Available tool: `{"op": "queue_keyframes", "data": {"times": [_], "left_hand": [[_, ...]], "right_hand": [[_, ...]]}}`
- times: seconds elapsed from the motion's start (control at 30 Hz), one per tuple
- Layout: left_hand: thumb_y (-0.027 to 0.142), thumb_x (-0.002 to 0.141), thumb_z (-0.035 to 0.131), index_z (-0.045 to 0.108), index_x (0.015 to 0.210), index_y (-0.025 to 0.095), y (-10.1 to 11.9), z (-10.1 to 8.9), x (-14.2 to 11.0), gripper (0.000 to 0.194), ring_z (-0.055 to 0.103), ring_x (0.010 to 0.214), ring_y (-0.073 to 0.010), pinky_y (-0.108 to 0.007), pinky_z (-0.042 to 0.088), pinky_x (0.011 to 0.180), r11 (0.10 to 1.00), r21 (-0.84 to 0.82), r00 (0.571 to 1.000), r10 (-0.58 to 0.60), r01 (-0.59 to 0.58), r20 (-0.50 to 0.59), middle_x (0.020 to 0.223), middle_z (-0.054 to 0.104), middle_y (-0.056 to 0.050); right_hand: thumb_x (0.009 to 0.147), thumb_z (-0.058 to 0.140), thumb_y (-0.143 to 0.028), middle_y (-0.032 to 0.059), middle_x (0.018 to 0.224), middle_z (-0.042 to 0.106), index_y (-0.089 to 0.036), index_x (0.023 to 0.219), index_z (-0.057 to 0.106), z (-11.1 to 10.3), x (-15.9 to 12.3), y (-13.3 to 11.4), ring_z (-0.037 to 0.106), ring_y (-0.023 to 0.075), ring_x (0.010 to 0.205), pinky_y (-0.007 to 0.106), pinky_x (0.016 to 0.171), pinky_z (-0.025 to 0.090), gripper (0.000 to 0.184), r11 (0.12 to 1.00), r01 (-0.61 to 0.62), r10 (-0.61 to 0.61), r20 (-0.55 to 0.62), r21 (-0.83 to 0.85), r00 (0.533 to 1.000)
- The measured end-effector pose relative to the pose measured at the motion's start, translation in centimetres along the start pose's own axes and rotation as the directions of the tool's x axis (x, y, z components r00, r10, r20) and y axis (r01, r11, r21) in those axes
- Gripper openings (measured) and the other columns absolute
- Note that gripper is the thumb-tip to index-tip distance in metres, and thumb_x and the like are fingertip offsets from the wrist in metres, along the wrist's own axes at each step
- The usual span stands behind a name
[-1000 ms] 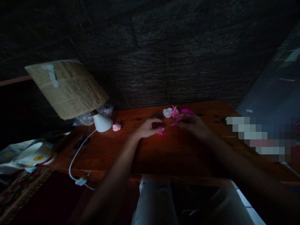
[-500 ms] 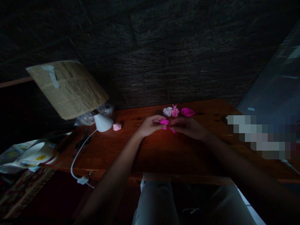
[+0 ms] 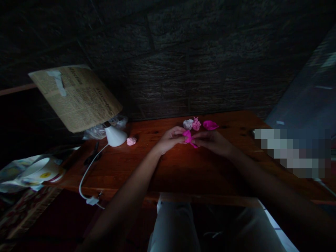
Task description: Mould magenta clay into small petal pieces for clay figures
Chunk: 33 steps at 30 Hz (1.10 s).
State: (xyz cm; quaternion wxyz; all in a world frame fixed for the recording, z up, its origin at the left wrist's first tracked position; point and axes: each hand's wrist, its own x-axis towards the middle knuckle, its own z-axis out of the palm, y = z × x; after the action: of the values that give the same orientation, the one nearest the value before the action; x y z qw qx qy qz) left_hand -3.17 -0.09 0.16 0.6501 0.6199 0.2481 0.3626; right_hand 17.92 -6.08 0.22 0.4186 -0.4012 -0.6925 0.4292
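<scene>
My left hand (image 3: 169, 140) and my right hand (image 3: 212, 141) meet over the middle of the wooden table (image 3: 183, 171). Between their fingertips they pinch a small bright pink piece (image 3: 188, 137), soft-looking, perhaps clay or a petal. Just behind the hands lie a white lump (image 3: 187, 124), a light pink shaped lump (image 3: 196, 124) and a flat magenta piece (image 3: 210, 125). A pale pink lump (image 3: 131, 141) sits further left, near the lamp.
A white lamp base (image 3: 114, 135) with a newspaper-covered shade (image 3: 76, 96) stands at the left, its cord (image 3: 86, 175) trailing off the front edge. Scissors (image 3: 92, 155) lie beside it. A bowl (image 3: 39, 169) sits at far left. A dark brick wall (image 3: 183, 59) rises behind.
Both hands have lifted the pink piece off the table and brought it together between their fingertips; they sit slightly further back than a second ago.
</scene>
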Motion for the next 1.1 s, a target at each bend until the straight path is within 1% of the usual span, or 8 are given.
{"op": "queue_keyframes", "data": {"times": [0.13,0.27,0.4,0.5,0.63,0.77,0.97,1.1], "left_hand": [[0.020,0.062,0.087,0.066,0.100,0.015,-0.2,0.1,0.0,0.043,0.066,0.078,-0.0112,-0.027,0.053,0.079,0.996,0.073,0.999,0.040,-0.043,0.033,0.087,0.071,-0.001],[0.019,0.062,0.086,0.066,0.093,0.014,-0.3,0.3,0.0,0.037,0.065,0.085,-0.0131,-0.029,0.050,0.085,0.981,0.154,0.992,0.112,-0.119,0.057,0.090,0.070,-0.002],[0.018,0.064,0.084,0.063,0.087,0.015,-0.3,0.5,0.0,0.031,0.063,0.080,-0.0122,-0.030,0.049,0.083,0.961,0.219,0.985,0.154,-0.168,0.080,0.084,0.067,0.000],[0.017,0.063,0.083,0.061,0.086,0.015,-0.4,0.7,0.1,0.032,0.062,0.075,-0.0107,-0.028,0.048,0.078,0.962,0.217,0.985,0.155,-0.169,0.080,0.080,0.066,0.001],[0.016,0.061,0.084,0.060,0.086,0.015,-0.2,1.1,0.3,0.035,0.062,0.071,-0.0104,-0.026,0.050,0.074,0.981,0.131,0.990,0.144,-0.143,0.003,0.076,0.066,0.002],[0.019,0.060,0.084,0.058,0.086,0.016,-0.1,1.6,0.7,0.037,0.065,0.070,-0.0109,-0.028,0.056,0.074,0.994,-0.052,0.991,0.091,-0.097,-0.096,0.077,0.067,0.003],[0.016,0.064,0.078,0.057,0.086,0.016,-0.1,1.9,1.2,0.031,0.067,0.075,-0.0110,-0.031,0.059,0.082,0.976,-0.206,0.986,0.037,-0.070,-0.162,0.080,0.067,0.002],[0.012,0.068,0.073,0.058,0.085,0.016,-0.1,1.5,1.5,0.023,0.067,0.079,-0.0107,-0.030,0.057,0.086,0.954,-0.294,0.968,-0.012,-0.064,-0.251,0.083,0.068,0.001]], "right_hand": [[0.080,0.071,-0.039,0.0049,0.087,0.078,-0.020,0.090,0.079,0.0,0.0,0.4,0.070,0.0202,0.080,0.036,0.079,0.054,0.023,0.996,0.032,-0.035,-0.039,-0.079,0.999],[0.079,0.070,-0.035,0.0045,0.084,0.078,-0.021,0.085,0.078,0.1,-0.1,0.6,0.070,0.0203,0.076,0.034,0.075,0.054,0.017,0.986,0.066,-0.081,-0.094,-0.153,0.992],[0.077,0.070,-0.031,0.0040,0.079,0.077,-0.021,0.082,0.077,0.4,-0.2,0.8,0.070,0.0196,0.070,0.032,0.069,0.053,0.013,0.969,0.064,-0.098,-0.137,-0.238,0.986],[0.075,0.070,-0.030,0.0029,0.075,0.075,-0.021,0.078,0.075,0.8,-0.2,0.7,0.068,0.0187,0.067,0.031,0.065,0.052,0.011,0.967,0.064,-0.112,-0.185,-0.248,0.976],[0.074,0.070,-0.034,0.0014,0.069,0.071,-0.022,0.074,0.072,1.3,0.2,0.1,0.065,0.0174,0.063,0.031,0.062,0.051,0.012,0.993,0.038,-0.070,-0.279,-0.116,0.958],[0.071,0.072,-0.038,0.0011,0.067,0.070,-0.022,0.075,0.071,1.3,0.5,-0.5,0.061,0.0166,0.060,0.032,0.060,0.050,0.016,0.999,0.008,0.010,-0.332,0.051,0.943],[0.071,0.071,-0.039,0.0029,0.079,0.073,-0.022,0.077,0.069,1.3,0.5,-0.9,0.064,0.0169,0.071,0.030,0.064,0.050,0.019,0.989,0.023,0.029,-0.351,0.143,0.936],[0.068,0.071,-0.037,0.0013,0.074,0.070,-0.021,0.076,0.069,1.4,0.5,-0.9,0.056,0.0132,0.062,0.027,0.057,0.044,0.018,0.978,0.023,0.060,-0.384,0.207,0.921]]}}
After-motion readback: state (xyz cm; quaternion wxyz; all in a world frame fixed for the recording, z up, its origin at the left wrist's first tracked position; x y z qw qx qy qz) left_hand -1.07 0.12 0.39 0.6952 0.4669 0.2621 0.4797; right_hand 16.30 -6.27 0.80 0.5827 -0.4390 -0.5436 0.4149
